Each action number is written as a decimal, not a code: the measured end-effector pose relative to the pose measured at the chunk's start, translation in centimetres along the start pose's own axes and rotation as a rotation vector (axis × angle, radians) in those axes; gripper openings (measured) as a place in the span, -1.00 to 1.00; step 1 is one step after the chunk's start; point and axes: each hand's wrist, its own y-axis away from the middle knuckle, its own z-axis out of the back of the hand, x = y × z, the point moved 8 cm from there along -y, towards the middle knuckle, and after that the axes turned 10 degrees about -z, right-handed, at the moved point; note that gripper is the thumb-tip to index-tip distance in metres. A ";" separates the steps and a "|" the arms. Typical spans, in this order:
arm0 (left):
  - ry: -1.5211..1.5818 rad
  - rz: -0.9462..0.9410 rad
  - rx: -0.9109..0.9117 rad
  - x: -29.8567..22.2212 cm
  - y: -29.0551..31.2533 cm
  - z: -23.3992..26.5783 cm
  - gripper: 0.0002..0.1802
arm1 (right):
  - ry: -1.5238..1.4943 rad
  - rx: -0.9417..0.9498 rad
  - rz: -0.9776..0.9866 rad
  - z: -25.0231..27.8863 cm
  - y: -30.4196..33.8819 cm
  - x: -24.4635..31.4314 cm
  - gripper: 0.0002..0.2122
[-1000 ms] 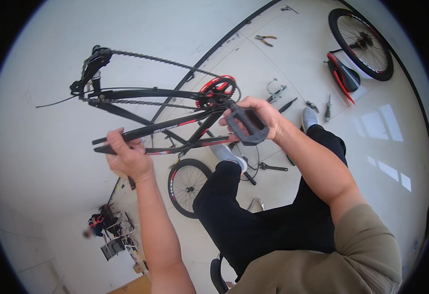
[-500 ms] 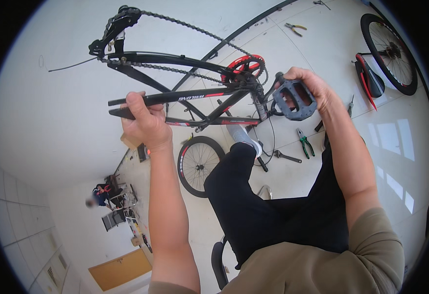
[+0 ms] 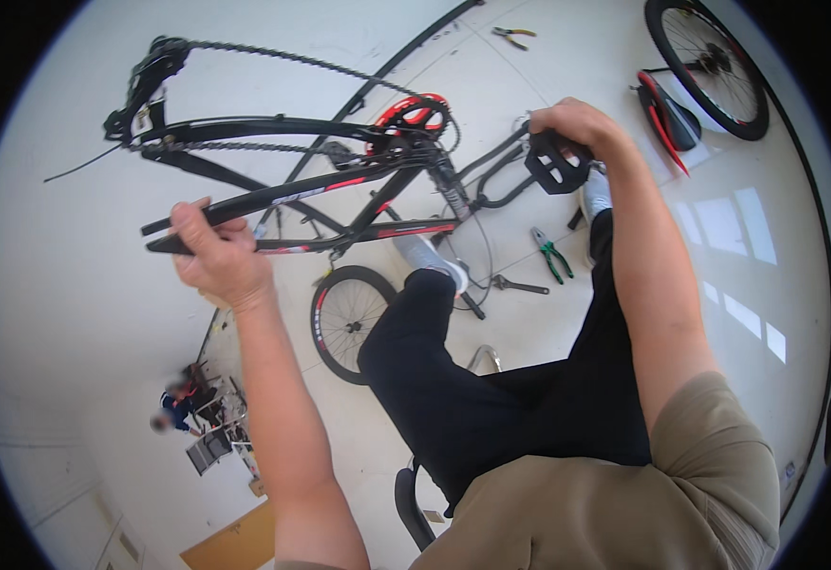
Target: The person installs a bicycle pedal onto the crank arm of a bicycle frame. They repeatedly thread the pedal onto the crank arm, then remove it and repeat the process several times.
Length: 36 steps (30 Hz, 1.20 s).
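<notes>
A black bicycle frame (image 3: 226,126) with red accents stretches across the upper left, its chain (image 3: 283,61) running to a red chainring (image 3: 408,122). Near its left end, my left hand (image 3: 218,255) is closed around tapered black tubes of the frame. My right hand (image 3: 575,125) grips a black platform pedal (image 3: 556,163) from above, to the right of the chainring. Bent black tubing lies between the pedal and the frame; I cannot tell how the pedal joins it. Parts of my right fingers are hidden behind the pedal.
On the pale floor lie green-handled pliers (image 3: 551,255), an adjustable wrench (image 3: 520,285) and yellow-handled pliers (image 3: 513,38). One wheel (image 3: 352,323) is beside my knee, another (image 3: 715,62) at the upper right near a red-and-black saddle (image 3: 674,123). People (image 3: 188,404) are farther off at lower left.
The frame and both hands sit farther left in the view, and the floor items have shifted left too. The pedal has turned and shows a darker face. Both hands keep their hold.
</notes>
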 end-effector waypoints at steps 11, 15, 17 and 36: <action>-0.008 -0.024 0.040 -0.7 0.1 -0.9 -0.37 | 0.457 -0.256 -0.147 -1.5 -1.3 -1.2 -0.72; -0.001 -0.031 0.044 -0.7 0.0 -0.9 -0.36 | 0.268 -0.214 -0.047 -0.5 -1.4 -1.0 -0.75; 0.001 -0.034 0.047 -0.7 0.1 -0.9 -0.36 | 0.093 -0.127 -0.016 0.0 -0.2 -0.5 -0.76; 0.002 0.030 0.003 0.3 0.1 -0.2 -0.42 | -0.736 0.799 0.270 -9.1 6.6 4.8 -0.56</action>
